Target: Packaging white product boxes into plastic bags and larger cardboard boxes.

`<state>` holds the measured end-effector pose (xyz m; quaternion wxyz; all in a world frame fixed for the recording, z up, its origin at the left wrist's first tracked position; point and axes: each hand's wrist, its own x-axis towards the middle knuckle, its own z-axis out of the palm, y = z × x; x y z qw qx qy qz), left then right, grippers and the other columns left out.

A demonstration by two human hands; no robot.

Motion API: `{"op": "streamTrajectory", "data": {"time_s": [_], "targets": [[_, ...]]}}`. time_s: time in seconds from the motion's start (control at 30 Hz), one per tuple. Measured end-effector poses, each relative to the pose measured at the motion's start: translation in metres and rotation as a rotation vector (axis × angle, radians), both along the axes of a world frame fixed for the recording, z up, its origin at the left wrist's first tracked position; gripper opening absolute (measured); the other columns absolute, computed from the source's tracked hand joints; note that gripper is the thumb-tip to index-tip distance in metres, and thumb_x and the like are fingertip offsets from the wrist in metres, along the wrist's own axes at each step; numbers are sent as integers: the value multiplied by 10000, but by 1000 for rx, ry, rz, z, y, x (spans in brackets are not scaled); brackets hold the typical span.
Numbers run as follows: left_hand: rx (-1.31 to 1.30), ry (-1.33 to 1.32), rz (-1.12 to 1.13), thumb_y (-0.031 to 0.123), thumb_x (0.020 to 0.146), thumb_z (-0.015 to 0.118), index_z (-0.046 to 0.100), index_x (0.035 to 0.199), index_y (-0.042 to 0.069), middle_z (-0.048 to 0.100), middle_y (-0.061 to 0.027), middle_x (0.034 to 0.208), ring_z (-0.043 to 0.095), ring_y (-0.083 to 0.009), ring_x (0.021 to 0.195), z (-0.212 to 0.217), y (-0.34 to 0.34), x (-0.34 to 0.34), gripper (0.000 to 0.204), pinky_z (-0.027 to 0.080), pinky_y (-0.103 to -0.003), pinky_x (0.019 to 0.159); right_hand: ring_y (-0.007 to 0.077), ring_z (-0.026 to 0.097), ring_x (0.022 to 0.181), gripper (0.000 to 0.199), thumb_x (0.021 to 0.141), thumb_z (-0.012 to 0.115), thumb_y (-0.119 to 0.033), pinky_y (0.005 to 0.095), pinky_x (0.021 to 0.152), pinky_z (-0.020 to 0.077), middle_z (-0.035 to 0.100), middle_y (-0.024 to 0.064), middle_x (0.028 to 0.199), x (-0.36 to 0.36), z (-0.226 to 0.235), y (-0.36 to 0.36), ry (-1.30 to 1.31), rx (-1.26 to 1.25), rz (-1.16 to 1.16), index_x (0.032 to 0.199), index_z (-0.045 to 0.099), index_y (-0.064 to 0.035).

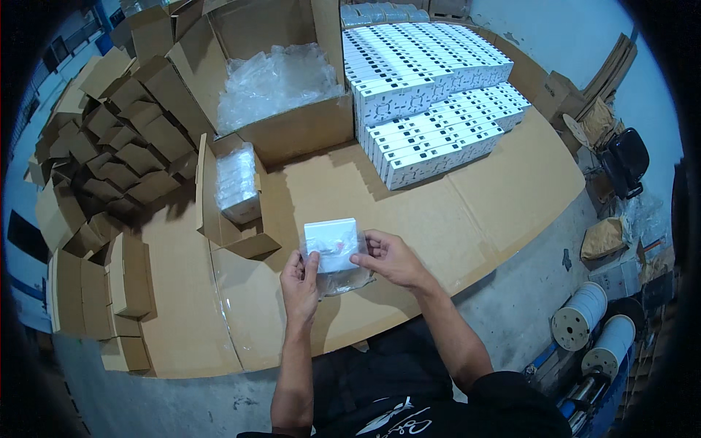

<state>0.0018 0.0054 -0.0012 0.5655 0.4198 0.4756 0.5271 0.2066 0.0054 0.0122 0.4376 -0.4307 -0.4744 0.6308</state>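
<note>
A flat white box (330,231) sits partly inside a clear plastic bag (345,282), held over the front part of the cardboard-covered table. My left hand (300,283) grips its lower left side, thumb on the front face. From the right, my right hand (394,260) pinches the other side, its thumb also pressing the front. The bag's loose end hangs below the white box. Just beyond my left hand stands an open brown carton (252,244), holding several plastic-wrapped white boxes (238,179) in a row.
A large open carton (307,120) full of clear plastic bags (281,79) stands at the back. Stacked white boxes (438,157) fill the back right. Piled empty brown cartons (131,157) occupy the left. Cable reels (580,317) lie on the floor at right, past the table edge.
</note>
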Motion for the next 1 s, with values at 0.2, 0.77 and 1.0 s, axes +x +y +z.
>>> {"op": "streamTrajectory", "data": {"time_s": [0.2, 0.77, 1.0], "targets": [[36, -2, -11, 176, 1049, 599, 647, 1165, -15, 703, -34, 1003, 622, -66, 893, 7, 3, 7, 229, 498, -244, 807, 81, 648, 902, 231, 1000, 659, -109, 244, 808, 530, 714, 43, 1016, -14, -14, 3, 59, 47, -212, 1183, 656, 32], [154, -411, 110, 279, 1094, 488, 571, 1324, -63, 660, -179, 1250, 635, -232, 1159, 14, 13, 22, 421, 502, -367, 1038, 96, 640, 941, 315, 1056, 582, -214, 253, 849, 530, 734, 72, 1044, -30, 13, 8, 215, 114, -338, 1193, 710, 39], [218, -376, 19, 211, 1034, 609, 527, 1369, -50, 664, -182, 1237, 623, -235, 1188, 10, 21, 19, 432, 484, -370, 1068, 129, 635, 1035, 366, 1054, 574, -186, 290, 927, 519, 698, 85, 1167, -24, 9, 12, 147, 190, -323, 1335, 609, 46]]}}
